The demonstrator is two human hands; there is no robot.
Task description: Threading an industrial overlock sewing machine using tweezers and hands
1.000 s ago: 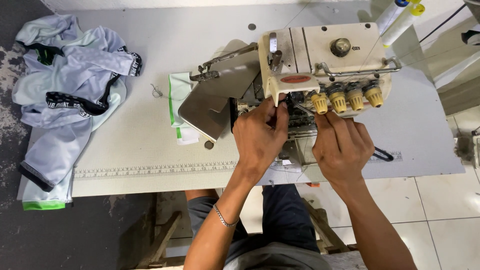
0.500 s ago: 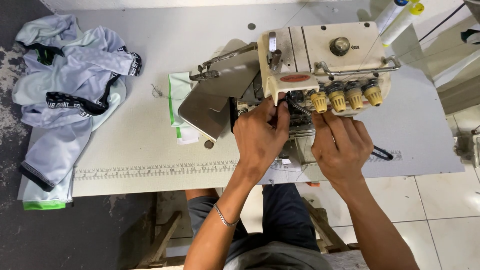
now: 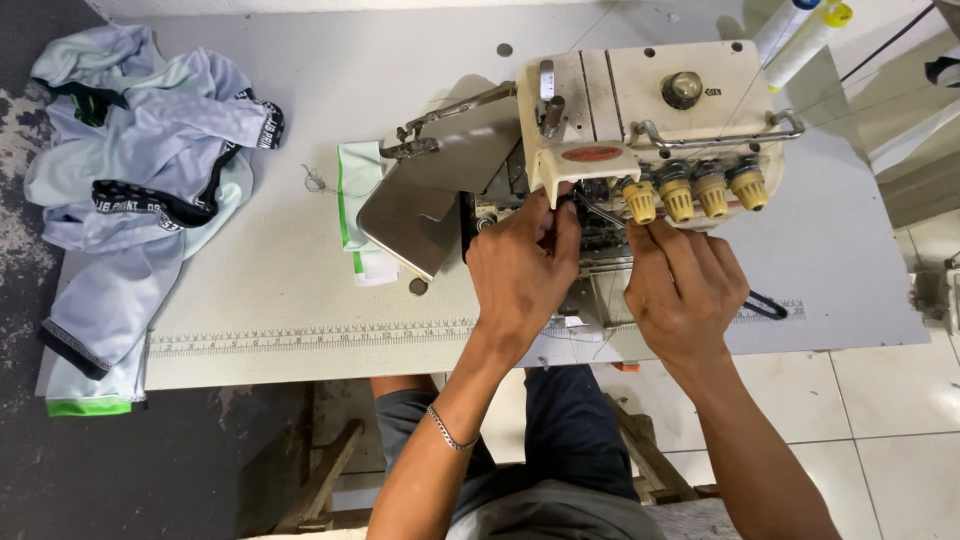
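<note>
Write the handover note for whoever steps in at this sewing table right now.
Left hand: fingertips pinched at the front of the cream industrial overlock sewing machine, just under its head; what it pinches is too small to tell.
Right hand: fingers up beneath the row of four yellow tension knobs.
Grey metal side cover is swung open to the left.
White-and-green folded fabric piece lies beside it.
Pile of pale blue garments with black trim sits at the table's left end.
No fabric visible under the needle area; hands hide it.
</note>
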